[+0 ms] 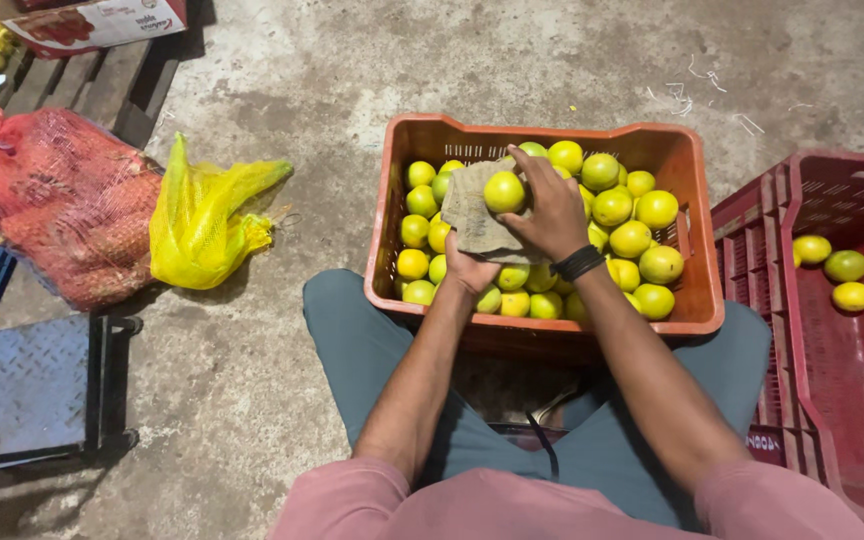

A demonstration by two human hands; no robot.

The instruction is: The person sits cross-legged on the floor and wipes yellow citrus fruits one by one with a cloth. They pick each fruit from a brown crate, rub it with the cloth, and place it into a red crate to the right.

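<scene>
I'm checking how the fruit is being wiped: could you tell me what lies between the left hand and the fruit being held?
In the head view, a brownish cloth lies between the left hand and the yellow-green fruit, which the right hand grips.

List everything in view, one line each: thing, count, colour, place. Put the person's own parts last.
orange crate: one, orange plastic, between the knees, holding many yellow-green citrus fruits
cloth: one, brownish, over the orange crate
held fruit: one, yellow-green, against the cloth
red crate: one, at right, holding three citrus fruits
yellow mesh bag: one, on the concrete floor, left
red mesh sack: one, full, far left
metal platform: one, grey, lower left
wooden pallet: one, dark, upper left
cardboard box: one, top edge
wristband: one, black, right wrist
left hand: under the cloth
right hand: gripping the held fruit
</scene>
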